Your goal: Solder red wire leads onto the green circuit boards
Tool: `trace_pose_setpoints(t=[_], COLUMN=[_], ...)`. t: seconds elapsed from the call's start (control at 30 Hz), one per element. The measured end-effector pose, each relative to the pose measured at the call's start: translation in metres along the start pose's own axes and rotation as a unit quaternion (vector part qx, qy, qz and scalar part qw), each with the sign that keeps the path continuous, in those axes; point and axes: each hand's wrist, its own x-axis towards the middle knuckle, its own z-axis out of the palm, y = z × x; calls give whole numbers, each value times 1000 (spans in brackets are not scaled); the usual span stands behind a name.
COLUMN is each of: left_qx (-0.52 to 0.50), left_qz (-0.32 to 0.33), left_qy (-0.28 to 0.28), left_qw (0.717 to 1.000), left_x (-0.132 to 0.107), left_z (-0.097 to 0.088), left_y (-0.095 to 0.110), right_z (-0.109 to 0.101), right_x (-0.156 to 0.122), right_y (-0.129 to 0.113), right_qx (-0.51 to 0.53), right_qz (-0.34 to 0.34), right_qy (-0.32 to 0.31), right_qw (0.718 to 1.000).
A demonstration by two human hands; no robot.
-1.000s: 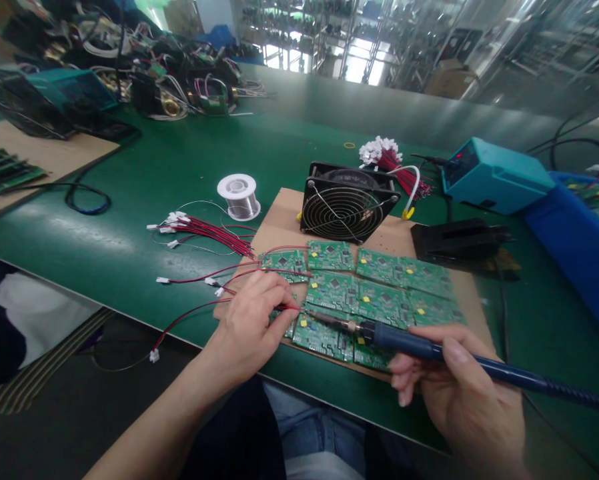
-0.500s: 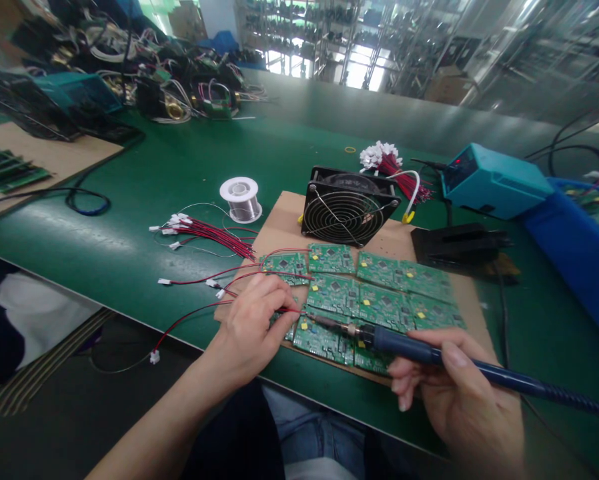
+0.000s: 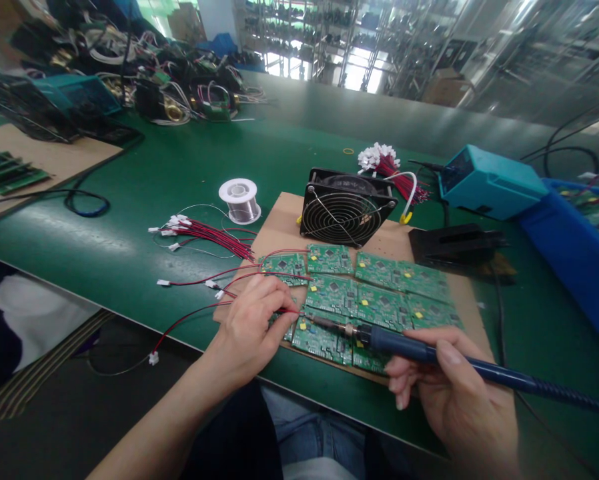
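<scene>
My left hand pinches a red and black wire against the near-left green circuit board. My right hand grips a blue soldering iron like a pen. Its metal tip points left and meets the wire end at the board, just beside my left fingertips. Several more green boards lie in rows on a brown cardboard sheet.
A black fan stands behind the boards. A solder spool and a bundle of red wires lie left of it. A teal soldering station, a black iron stand and a blue bin are on the right.
Both hands stay at the same spot on the board. The view has shifted slightly; the iron tip and the wire remain together.
</scene>
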Motion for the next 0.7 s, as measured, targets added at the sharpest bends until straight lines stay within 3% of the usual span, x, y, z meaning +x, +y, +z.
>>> trace_pose_setpoints(t=[0.4, 0.7], left_qx=[10, 16], left_qz=[6, 8], left_qy=[1, 1], left_qw=[1000, 1000], left_x=[0, -1], left_z=[0, 1], left_y=[1, 0], right_z=[-3, 4], right_x=[2, 0], right_y=[1, -2], right_qx=[-7, 12], right_qz=[2, 18], right_qy=[-14, 9], right_qw=[1000, 1000])
